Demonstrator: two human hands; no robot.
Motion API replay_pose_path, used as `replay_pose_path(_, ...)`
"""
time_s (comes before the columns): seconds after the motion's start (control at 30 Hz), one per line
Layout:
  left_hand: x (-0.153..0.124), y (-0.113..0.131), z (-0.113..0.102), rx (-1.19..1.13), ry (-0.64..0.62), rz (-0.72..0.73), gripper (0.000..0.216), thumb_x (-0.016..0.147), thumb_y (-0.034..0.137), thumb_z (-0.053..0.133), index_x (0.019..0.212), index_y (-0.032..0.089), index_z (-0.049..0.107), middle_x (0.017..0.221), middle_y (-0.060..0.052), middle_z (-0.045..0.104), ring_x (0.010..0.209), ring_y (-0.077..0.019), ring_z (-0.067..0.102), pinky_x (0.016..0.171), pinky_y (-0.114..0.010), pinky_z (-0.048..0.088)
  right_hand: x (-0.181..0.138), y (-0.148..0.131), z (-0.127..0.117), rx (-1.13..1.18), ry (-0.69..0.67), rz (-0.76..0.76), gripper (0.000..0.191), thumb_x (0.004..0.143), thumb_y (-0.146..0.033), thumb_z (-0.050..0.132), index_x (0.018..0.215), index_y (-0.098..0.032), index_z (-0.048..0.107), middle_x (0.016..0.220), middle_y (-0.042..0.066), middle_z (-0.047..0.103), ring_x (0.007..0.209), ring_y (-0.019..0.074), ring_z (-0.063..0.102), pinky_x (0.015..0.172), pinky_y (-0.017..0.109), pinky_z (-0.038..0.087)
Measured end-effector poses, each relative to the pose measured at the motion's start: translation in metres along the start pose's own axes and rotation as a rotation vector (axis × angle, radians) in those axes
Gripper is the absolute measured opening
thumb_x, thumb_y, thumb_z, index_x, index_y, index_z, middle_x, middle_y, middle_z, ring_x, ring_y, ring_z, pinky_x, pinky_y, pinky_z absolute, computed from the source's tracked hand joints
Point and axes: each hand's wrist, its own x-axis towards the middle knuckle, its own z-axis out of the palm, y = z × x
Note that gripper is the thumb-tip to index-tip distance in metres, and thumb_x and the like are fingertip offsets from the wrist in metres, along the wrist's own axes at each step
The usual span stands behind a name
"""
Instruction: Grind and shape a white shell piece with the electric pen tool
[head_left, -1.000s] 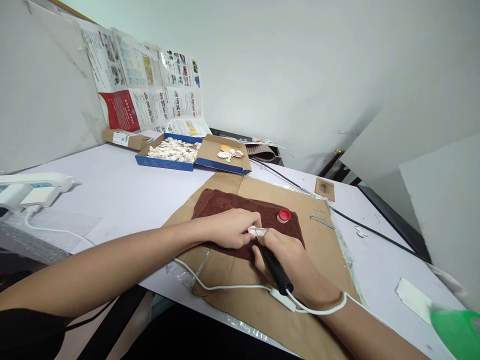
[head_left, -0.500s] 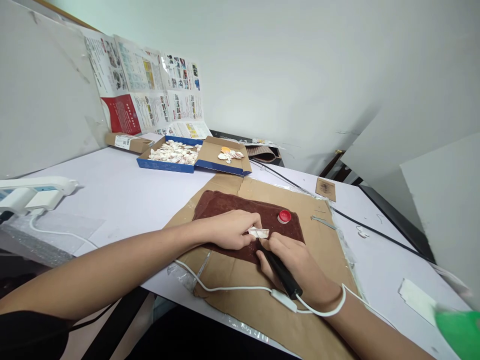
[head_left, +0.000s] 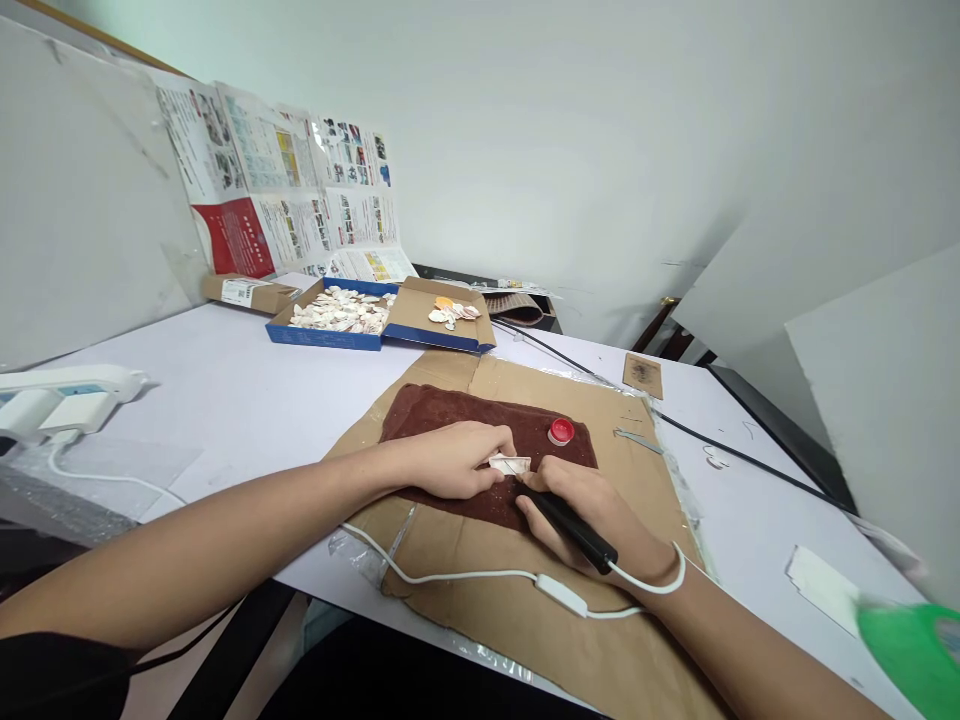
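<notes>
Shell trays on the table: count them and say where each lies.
2. The left tray, heaped with shells, lies beyond the brown cloth; the right tray, holding only a few, adjoins it.

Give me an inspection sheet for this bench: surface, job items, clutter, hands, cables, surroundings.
Surface: white table, with a cardboard sheet on it and a brown cloth on top.
Job's things: pale shell piece on the cloth; black pen-like tool, tip at the shell piece.
Clutter: red cap on the cloth; blue box of shells; cardboard scrap; white scrap; blurred green object.
Hands: left hand pinches the shell piece; right hand grips the tool.
Cables: white cord from the tool, lying across the cardboard; black cable along the table's right; power strip at left.
Surroundings: brochure against the wall.
</notes>
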Motion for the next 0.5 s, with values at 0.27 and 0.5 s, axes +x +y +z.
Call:
replay_pose_path(0.27,0.001,-0.003,0.002,0.006,0.003,0.01,0.015,0.098,0.02,0.06,0.113,0.019,0.058,0.116,-0.009,0.073,0.106,-0.0252,0.067,0.089,-0.035,0.048,0.001,0.007,-0.01,0.137,-0.048,0.102,0.023,0.098,-0.021,0.06,0.084,-0.026,0.042,0.073,-0.004,0.054,0.06,0.012,0.049,0.056,0.024,0.04)
replay_pose_path(0.5,0.001,-0.001,0.001,0.032,-0.009,-0.003,0.017,0.097,0.018,0.061,0.114,0.019,0.059,0.113,-0.008,0.072,0.105,-0.0246,0.068,0.089,-0.033,0.049,0.001,0.015,-0.012,0.256,-0.031,0.321,0.023,0.098,-0.032,0.063,0.082,-0.025,0.049,0.074,-0.002,0.061,0.064,0.0147,0.054,0.06,0.028,0.044)
